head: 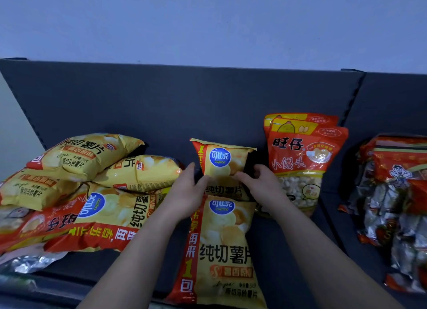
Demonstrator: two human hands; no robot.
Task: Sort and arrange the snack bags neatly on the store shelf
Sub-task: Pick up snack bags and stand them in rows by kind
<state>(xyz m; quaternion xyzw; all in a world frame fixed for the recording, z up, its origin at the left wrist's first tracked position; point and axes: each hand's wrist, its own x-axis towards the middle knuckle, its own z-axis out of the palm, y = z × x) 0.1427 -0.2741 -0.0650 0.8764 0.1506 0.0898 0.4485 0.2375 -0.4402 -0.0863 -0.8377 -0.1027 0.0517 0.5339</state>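
Both hands, left hand (187, 193) and right hand (261, 184), grip the lower sides of the rear chip bag (221, 161), upright mid-shelf (275, 251) behind the front chip bag (224, 246), between the loose chip-bag pile (92, 181) and the red bags (305, 161).

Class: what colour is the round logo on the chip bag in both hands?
Blue with white lettering: round logo on the chip bag, clearest in head view.
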